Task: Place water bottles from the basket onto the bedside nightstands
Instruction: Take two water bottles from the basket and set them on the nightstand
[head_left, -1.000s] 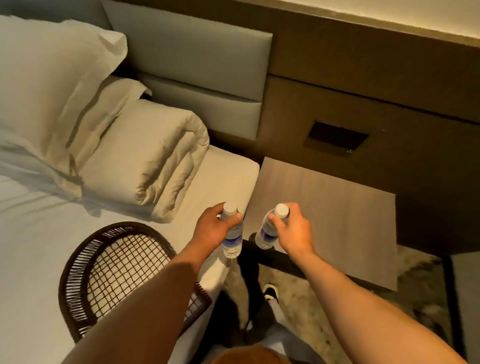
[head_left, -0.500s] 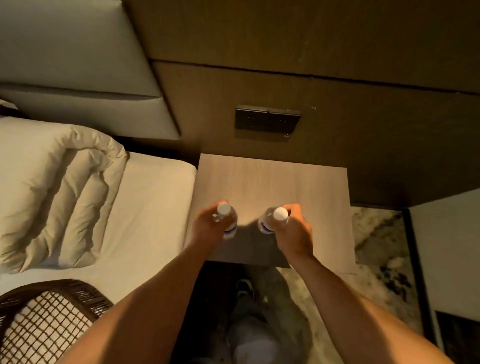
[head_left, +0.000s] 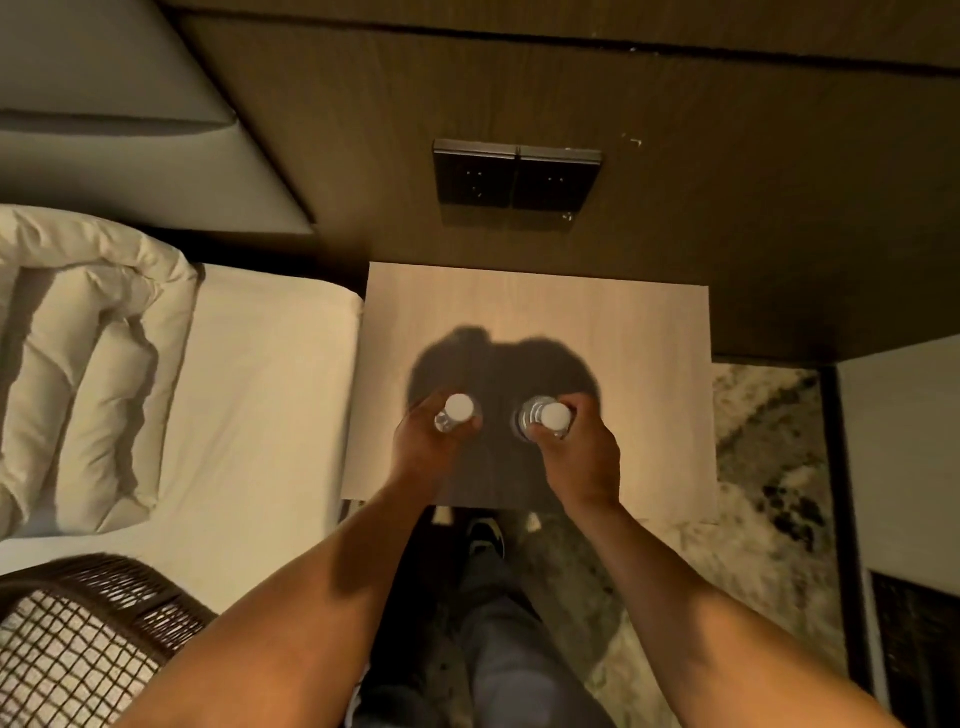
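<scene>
Two clear water bottles with white caps stand upright over the light wooden nightstand (head_left: 623, 332), seen from straight above. My left hand (head_left: 426, 447) grips the left bottle (head_left: 459, 407) around its body. My right hand (head_left: 582, 452) grips the right bottle (head_left: 551, 417) the same way. Whether the bottle bases touch the nightstand top I cannot tell; the hands' shadow lies just behind them. The dark woven basket (head_left: 98, 587) sits on the bed at the lower left, its inside only partly in view.
The bed with white sheet (head_left: 260, 415) and folded duvet (head_left: 78, 353) lies left of the nightstand. A dark wood wall panel carries a socket plate (head_left: 517, 176). My legs and a shoe (head_left: 485, 535) stand on patterned carpet (head_left: 769, 467) below.
I have turned from the bed and basket toward the nightstand. Both hands have carried the bottles forward and down over the middle of its top, and the bottles have gone from tilted to upright.
</scene>
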